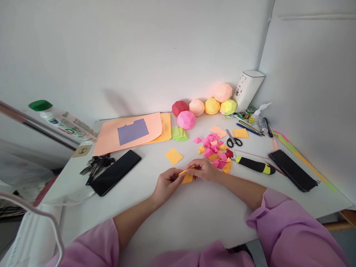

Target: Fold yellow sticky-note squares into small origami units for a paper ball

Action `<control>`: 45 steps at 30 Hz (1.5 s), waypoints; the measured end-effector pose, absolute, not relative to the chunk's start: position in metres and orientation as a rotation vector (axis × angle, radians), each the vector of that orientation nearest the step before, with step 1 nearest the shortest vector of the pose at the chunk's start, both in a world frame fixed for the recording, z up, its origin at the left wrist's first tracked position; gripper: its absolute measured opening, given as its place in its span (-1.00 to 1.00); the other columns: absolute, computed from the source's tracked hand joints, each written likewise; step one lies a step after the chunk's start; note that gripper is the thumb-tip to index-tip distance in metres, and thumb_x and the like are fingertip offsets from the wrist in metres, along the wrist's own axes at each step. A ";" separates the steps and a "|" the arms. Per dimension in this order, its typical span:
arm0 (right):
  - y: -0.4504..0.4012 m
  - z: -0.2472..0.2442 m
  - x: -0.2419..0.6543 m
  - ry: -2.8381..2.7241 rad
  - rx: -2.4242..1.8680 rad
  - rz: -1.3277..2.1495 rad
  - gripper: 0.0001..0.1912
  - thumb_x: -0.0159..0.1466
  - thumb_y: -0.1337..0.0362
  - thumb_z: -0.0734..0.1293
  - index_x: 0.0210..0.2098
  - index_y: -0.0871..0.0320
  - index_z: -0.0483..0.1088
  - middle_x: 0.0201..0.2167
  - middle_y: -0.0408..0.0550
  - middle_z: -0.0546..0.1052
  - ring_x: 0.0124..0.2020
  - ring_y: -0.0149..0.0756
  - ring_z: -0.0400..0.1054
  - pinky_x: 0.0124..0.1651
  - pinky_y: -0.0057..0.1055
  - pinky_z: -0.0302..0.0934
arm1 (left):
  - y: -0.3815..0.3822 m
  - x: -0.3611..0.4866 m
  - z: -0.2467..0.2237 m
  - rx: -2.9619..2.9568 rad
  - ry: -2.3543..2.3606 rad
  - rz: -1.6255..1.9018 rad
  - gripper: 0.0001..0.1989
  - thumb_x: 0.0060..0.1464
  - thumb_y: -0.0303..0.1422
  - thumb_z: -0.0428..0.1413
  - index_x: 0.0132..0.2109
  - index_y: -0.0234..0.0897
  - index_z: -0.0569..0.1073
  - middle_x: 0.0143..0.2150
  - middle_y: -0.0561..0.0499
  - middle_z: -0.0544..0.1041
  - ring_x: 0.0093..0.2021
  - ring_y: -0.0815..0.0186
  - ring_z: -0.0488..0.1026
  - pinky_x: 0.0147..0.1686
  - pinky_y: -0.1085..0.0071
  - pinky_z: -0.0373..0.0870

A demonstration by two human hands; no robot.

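Between my two hands is a small orange piece of paper [187, 178], partly folded and held just above the white table. My left hand [167, 185] pinches its left side between thumb and fingers. On the upper right, my right hand [202, 170] grips the same paper, thumb on top and fingers curled behind. A flat orange paper square [174, 156] lies just beyond my hands. Close to my right hand is a heap of small folded paper pieces [214, 148] in pink, orange and red.
Faceted paper balls [186, 119] stand along the wall. Black scissors [234, 139] and a black-and-yellow cutter [253, 165] lie to the right, near a black case [293, 170]. Leftward are a phone [116, 172], keys [97, 166], peach sheets [108, 137], a bottle [65, 120] and green paper squares [179, 133].
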State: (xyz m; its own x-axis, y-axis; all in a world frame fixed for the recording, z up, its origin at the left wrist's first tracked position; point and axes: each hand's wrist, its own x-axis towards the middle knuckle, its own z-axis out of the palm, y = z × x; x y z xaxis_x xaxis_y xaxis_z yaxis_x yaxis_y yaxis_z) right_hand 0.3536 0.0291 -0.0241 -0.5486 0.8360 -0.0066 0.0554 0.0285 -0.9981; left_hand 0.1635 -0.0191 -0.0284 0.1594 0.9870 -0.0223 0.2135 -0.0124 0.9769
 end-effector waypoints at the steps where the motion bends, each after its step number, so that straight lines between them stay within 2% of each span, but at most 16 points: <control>1: 0.029 -0.023 0.354 -1.680 -0.921 1.593 -0.71 0.14 0.09 0.38 -0.33 0.23 0.45 -0.49 -0.11 0.49 -0.56 -0.40 0.42 -0.52 -0.49 0.30 | -0.019 0.163 -0.028 1.443 1.247 0.980 -0.72 0.05 -0.17 0.12 -0.30 -0.31 0.54 -0.49 0.04 0.41 -0.53 0.44 0.23 -0.53 0.51 0.19; 5: 0.029 -0.020 0.354 -1.693 -0.949 1.609 -0.70 0.14 0.08 0.38 -0.34 0.24 0.45 -0.52 -0.12 0.48 -0.57 -0.40 0.43 -0.52 -0.51 0.29 | -0.019 0.164 -0.027 1.496 1.262 1.009 -0.73 0.05 -0.18 0.12 -0.32 -0.31 0.55 -0.52 0.06 0.35 -0.54 0.44 0.19 -0.55 0.51 0.17; 20: 0.030 -0.019 0.354 -1.673 -0.957 1.627 -0.71 0.12 0.09 0.39 -0.37 0.23 0.45 -0.54 -0.13 0.48 -0.57 -0.39 0.42 -0.53 -0.50 0.28 | -0.020 0.165 -0.023 1.504 1.274 1.000 -0.73 0.07 -0.20 0.10 -0.40 -0.32 0.51 -0.56 0.08 0.31 -0.57 0.46 0.16 -0.60 0.53 0.12; 24: 0.030 -0.019 0.354 -1.663 -0.971 1.613 -0.71 0.11 0.09 0.40 -0.38 0.23 0.45 -0.58 -0.16 0.46 -0.59 -0.41 0.39 -0.56 -0.51 0.24 | -0.021 0.164 -0.021 1.488 1.259 0.976 -0.72 0.11 -0.21 0.05 -0.42 -0.31 0.46 -0.58 0.10 0.28 -0.58 0.46 0.17 -0.61 0.53 0.11; 28: 0.031 -0.019 0.354 -1.575 -0.966 1.665 -0.69 0.10 0.08 0.41 -0.38 0.24 0.44 -0.58 -0.16 0.46 -0.61 -0.44 0.36 -0.56 -0.51 0.25 | -0.022 0.162 -0.018 1.403 1.259 0.959 -0.63 0.17 -0.19 -0.04 -0.52 -0.30 0.34 -0.62 0.11 0.28 -0.60 0.46 0.17 -0.60 0.52 0.10; 30: 0.031 -0.019 0.354 -1.553 -0.967 1.678 -0.69 0.10 0.07 0.41 -0.38 0.24 0.43 -0.58 -0.16 0.46 -0.62 -0.44 0.36 -0.56 -0.51 0.25 | -0.021 0.162 -0.017 1.354 1.232 0.960 -0.63 0.19 -0.17 -0.08 -0.47 -0.29 0.36 -0.62 0.11 0.29 -0.61 0.45 0.16 -0.60 0.51 0.12; 34: 0.031 -0.021 0.354 -1.594 -0.955 1.654 -0.70 0.10 0.08 0.41 -0.38 0.23 0.44 -0.56 -0.15 0.46 -0.60 -0.43 0.37 -0.54 -0.51 0.26 | -0.020 0.164 -0.016 1.356 1.178 0.970 -0.72 0.12 -0.16 0.02 -0.27 -0.30 0.44 -0.50 0.07 0.38 -0.53 0.42 0.24 -0.52 0.50 0.19; 38: 0.029 -0.023 0.353 -1.704 -0.944 1.578 -0.71 0.12 0.08 0.39 -0.38 0.22 0.47 -0.54 -0.13 0.48 -0.58 -0.43 0.37 -0.52 -0.51 0.26 | -0.020 0.166 -0.020 1.406 1.215 0.965 -0.75 0.04 -0.18 0.10 -0.34 -0.30 0.44 -0.52 0.09 0.35 -0.55 0.44 0.19 -0.55 0.51 0.14; 45: 0.027 -0.024 0.352 -1.807 -0.939 1.507 -0.73 0.13 0.10 0.38 -0.38 0.22 0.49 -0.55 -0.12 0.48 -0.57 -0.45 0.31 -0.54 -0.54 0.18 | -0.021 0.167 -0.019 1.459 1.257 0.940 -0.81 0.02 -0.26 0.08 -0.41 -0.30 0.41 -0.58 0.14 0.27 -0.58 0.46 0.13 -0.57 0.52 0.10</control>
State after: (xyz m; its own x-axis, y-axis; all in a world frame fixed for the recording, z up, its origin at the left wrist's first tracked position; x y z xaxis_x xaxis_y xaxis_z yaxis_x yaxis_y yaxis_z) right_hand 0.3522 0.0274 -0.0236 -0.5705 0.8213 0.0059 0.1413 0.1052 -0.9844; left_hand 0.1674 -0.0206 -0.0192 0.1733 0.9843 -0.0330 0.2468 -0.0109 0.9690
